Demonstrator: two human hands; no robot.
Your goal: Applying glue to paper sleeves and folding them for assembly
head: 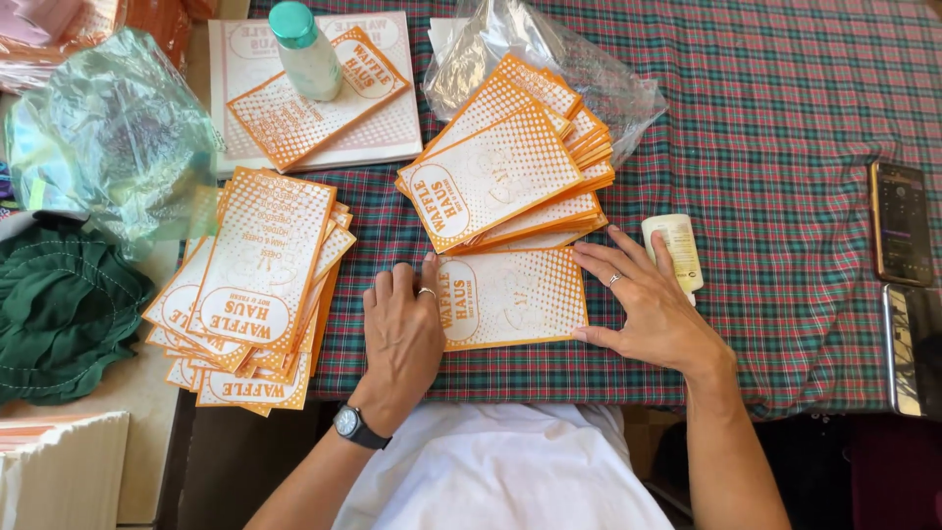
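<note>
Two hands flat on one orange paper bag (510,297), left grip (402,329), right grip (648,304)

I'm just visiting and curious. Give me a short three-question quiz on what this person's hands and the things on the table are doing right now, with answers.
1. True or false: both hands press flat on one orange-and-white paper sleeve.
2. Which lies just beyond the right hand? A) a glue stick B) scissors C) a mug
3. Fill in: the bottle with the teal cap stands on the ____ stack of flat sheets.

Key
1. True: the left hand rests on its left end and the right hand on its right edge.
2. A: the glue stick lies on the plaid tablecloth by the fingertips.
3. Far: the stack at the table's far edge.
</note>
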